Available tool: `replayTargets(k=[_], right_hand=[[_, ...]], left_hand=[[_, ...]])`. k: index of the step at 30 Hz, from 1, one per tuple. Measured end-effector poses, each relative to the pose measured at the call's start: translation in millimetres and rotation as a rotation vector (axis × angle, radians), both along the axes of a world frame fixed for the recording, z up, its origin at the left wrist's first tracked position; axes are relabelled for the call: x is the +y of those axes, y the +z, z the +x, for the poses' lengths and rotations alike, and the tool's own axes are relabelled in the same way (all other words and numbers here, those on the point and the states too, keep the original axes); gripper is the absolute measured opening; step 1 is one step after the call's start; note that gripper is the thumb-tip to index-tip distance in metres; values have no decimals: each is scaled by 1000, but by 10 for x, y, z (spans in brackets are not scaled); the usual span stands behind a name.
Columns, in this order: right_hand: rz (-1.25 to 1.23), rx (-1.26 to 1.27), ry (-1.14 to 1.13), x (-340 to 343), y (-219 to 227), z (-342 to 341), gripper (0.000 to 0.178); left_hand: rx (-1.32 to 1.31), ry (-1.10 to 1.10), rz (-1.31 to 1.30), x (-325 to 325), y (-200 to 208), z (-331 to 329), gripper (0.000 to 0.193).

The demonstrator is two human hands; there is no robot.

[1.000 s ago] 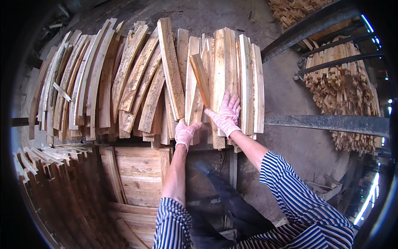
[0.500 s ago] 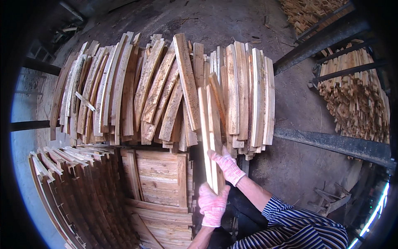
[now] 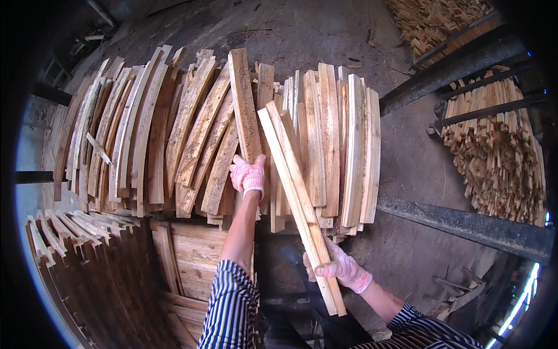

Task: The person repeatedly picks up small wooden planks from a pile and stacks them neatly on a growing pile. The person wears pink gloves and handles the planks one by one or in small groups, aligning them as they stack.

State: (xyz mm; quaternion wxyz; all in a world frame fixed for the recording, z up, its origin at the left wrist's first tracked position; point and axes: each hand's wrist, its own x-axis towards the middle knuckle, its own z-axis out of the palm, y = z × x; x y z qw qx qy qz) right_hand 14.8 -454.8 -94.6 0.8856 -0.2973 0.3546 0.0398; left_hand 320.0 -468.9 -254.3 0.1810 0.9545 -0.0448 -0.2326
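Note:
My right hand [image 3: 347, 269], in a pink-and-white knit glove, is wrapped round the lower part of a couple of pale wooden slats [image 3: 296, 198]. They lie side by side and slant up to the left, over the near edge of the pile. My left hand [image 3: 248, 174], gloved the same way, is closed on the near end of a bark-flecked wooden slat [image 3: 244, 104]. That slat lies on top of the wide pile of wooden slats [image 3: 145, 122] in front of me. The fingertips of my left hand are partly hidden by the slat and the glove.
At lower left stands a tall dark stack of slats [image 3: 93, 279], beside a stack of flat-laid boards [image 3: 197, 256]. Dark metal beams [image 3: 465, 224] run along the right. Beyond them sits another large wood stack [image 3: 494, 145]. Wood scraps [image 3: 459, 288] lie on the floor at lower right.
My left hand has left the lower end of the held slats and moved up-left to a slat on the pile. My right hand has drawn the held slats down and to the right.

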Motion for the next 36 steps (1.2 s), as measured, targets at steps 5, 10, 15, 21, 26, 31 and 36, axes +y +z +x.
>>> replayTargets(k=[5,10,15,21,26,31,36], right_hand=[[-342,71,7,-169,-192,-188,92],[-365,45,21,-95,-65,99,92],[-450,88,79,-294,-101,195,100],[-25,92,20,538,-703,606,69],[28,-23,165,1079,-420,277,88],[-142,-139,381,1912,264,467,105],[-581,-387,794,2594,451,1372,119]], left_hand=[[-63,-85,-73,-360,78,-127,75],[10,37,-173,114,60,94,77],[387,1,-469,1048,876,-634,86],[575,198,-620,2428,1593,-2162,106],[341,66,-619,3112,1815,-2723,118],[525,386,-1102,3539,2115,-1381,105],[442,480,-1419,4528,2345,-858,82]])
